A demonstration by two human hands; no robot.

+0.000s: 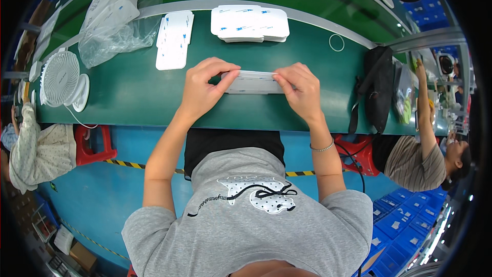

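A thin white sheet-like panel (pixel 252 83) is held up between my two hands over the green bench. My left hand (pixel 206 84) pinches its left end between thumb and fingers. At the right end, my right hand (pixel 301 88) grips the top edge the same way. The panel is tilted, so its upper edge and one face show. Beyond my hands lies a thick stack of white panels (pixel 249 22) with blue marks. Left of that stack, a smaller pile of similar white panels (pixel 172 43) rests on the bench.
A clear plastic bag (pixel 120 31) with white pieces lies at the back left, near a white fan (pixel 61 79). To the right are a rubber band (pixel 336 42) and a black bag (pixel 377 87). Other people sit at both sides; a red stool (pixel 95 143) stands at left.
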